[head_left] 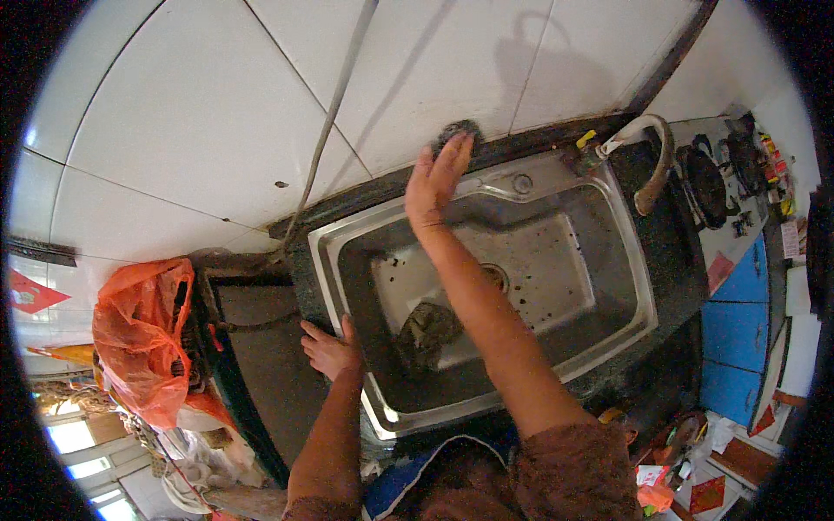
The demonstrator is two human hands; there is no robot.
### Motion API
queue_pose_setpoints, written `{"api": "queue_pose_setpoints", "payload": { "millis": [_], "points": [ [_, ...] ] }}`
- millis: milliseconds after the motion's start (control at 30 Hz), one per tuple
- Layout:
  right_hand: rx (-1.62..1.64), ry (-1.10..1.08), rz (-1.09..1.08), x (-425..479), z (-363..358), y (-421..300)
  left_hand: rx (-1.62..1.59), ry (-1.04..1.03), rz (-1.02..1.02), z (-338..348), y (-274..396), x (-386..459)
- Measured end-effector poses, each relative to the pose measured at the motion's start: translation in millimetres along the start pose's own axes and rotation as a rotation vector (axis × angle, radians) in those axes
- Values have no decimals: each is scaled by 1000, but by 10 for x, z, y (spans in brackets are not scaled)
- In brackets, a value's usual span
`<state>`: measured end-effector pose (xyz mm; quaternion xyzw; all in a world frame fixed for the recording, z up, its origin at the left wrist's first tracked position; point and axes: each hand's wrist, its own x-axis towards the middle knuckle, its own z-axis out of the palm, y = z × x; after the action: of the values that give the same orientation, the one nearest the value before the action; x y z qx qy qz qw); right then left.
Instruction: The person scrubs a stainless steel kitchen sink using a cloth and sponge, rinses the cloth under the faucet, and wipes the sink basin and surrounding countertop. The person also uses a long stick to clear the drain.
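Observation:
My right hand (440,182) reaches over the sink and presses a dark grey scouring pad (461,127), perhaps steel wool, against the foot of the white tiled wall (404,84). Its fingers lie over the pad and partly hide it. On the left rim of the stainless steel sink (329,273) rests my left hand (335,352), fingers spread and nothing in it. A crumpled dark wet cloth (427,332) lies in the basin's left part. Small dark bits are scattered over the basin floor, and my right forearm partly covers the drain (495,279).
A curved faucet (658,130) rises at the sink's back right corner. A grey hose (329,124) runs down the wall at left. Beyond the left counter hangs an orange plastic bag (143,338). Black pans (702,182) and blue cabinets (735,332) stand to the right.

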<state>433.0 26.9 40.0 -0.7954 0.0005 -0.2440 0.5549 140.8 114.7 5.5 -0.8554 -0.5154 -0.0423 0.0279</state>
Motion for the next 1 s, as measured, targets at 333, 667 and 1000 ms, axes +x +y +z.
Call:
{"api": "queue_pose_setpoints", "payload": {
  "millis": [333,667,1000],
  "points": [
    [-49,-10,-100,-251,145,-248,-33,-31,-42,-96,80,0],
    [-259,-30,-658,-128,84,17,-55,-26,-3,-32,72,0],
    [-506,-225,-1362,1036,-680,-64,-85,-43,6,-113,73,-7]
  ]
}}
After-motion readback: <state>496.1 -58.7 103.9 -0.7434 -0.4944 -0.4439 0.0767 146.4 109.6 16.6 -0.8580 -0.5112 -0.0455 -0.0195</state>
